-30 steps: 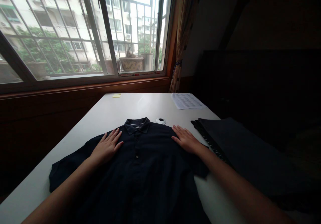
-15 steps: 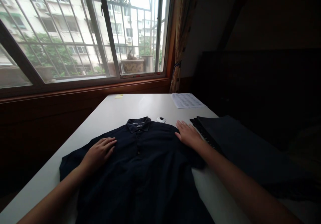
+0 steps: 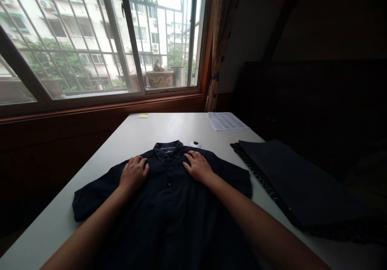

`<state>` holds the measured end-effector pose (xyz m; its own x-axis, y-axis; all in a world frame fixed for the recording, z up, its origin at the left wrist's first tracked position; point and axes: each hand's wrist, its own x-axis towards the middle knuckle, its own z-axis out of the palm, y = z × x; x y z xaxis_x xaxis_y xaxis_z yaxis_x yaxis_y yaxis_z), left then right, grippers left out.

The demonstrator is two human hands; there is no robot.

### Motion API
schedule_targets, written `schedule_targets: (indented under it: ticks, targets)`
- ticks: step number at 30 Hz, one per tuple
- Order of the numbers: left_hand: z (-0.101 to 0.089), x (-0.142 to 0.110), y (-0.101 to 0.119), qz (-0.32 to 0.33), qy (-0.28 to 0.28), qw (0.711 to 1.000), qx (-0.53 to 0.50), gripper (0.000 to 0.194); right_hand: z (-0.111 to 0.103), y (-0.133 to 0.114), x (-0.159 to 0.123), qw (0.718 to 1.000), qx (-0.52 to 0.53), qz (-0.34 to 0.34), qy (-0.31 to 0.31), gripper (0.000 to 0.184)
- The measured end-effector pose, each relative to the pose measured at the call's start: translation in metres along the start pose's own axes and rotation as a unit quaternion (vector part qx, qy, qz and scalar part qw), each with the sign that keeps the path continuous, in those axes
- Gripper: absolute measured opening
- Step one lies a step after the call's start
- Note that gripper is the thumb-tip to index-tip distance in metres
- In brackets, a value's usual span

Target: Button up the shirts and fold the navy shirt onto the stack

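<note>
The shirt (image 3: 169, 209) is lying lengthwise from near to far on the table (image 3: 105, 151), while the left hand (image 3: 133, 175) and, closer to its far collar (image 3: 175, 152), the right hand (image 3: 198, 167) are resting on it, loosely spread, gripping nothing.

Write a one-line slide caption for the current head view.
Both hands, left and right, rest on a dark collared shirt spread over a white table.

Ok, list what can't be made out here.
All in the head view:
- Navy button-front shirt: hem cut off by the bottom edge.
- Left hand and right hand: palms hidden behind their own backs.
- Pale lettering inside the collar: too small to read.
- White printed papers: text too small.
- Flat dark-grey cloth: right end lost in shadow.
</note>
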<state>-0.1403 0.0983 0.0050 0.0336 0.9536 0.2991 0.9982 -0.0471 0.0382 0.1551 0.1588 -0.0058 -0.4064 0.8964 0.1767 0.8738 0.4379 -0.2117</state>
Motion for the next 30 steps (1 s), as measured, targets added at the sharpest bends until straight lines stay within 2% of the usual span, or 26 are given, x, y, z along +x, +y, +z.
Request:
schedule_targets:
  ticks: [6, 12, 16, 20, 22, 26, 30]
  targets:
    - [0.008, 0.002, -0.010, 0.021, -0.002, 1.000, 0.006, 0.053, 0.001, 0.013, 0.006, 0.999, -0.002, 0.027, 0.022, 0.057]
    - [0.012, 0.027, -0.013, 0.011, -0.019, 1.000, 0.009, 0.051, 0.003, 0.016, 0.023, 0.999, -0.005, 0.028, 0.023, 0.055]
    - [0.012, 0.048, -0.004, 0.024, -0.021, 0.999, 0.002, 0.050, -0.003, 0.013, 0.037, 0.999, -0.005, 0.025, 0.023, 0.054]
    - [0.029, 0.069, 0.015, 0.073, -0.041, 0.996, -0.016, 0.054, 0.001, -0.003, 0.058, 1.000, 0.005, -0.014, 0.008, 0.060]
    - [0.042, 0.078, 0.021, 0.073, -0.058, 0.995, -0.023, 0.057, 0.009, -0.010, 0.068, 0.999, 0.011, -0.032, -0.016, 0.062]
    - [0.058, 0.093, 0.019, 0.053, -0.083, 0.995, -0.035, 0.063, 0.025, -0.012, 0.086, 0.999, 0.021, -0.028, -0.039, 0.065]
    - [0.059, 0.102, 0.012, 0.049, -0.097, 0.993, -0.046, 0.064, 0.027, -0.005, 0.094, 0.998, 0.033, -0.037, -0.034, 0.068]
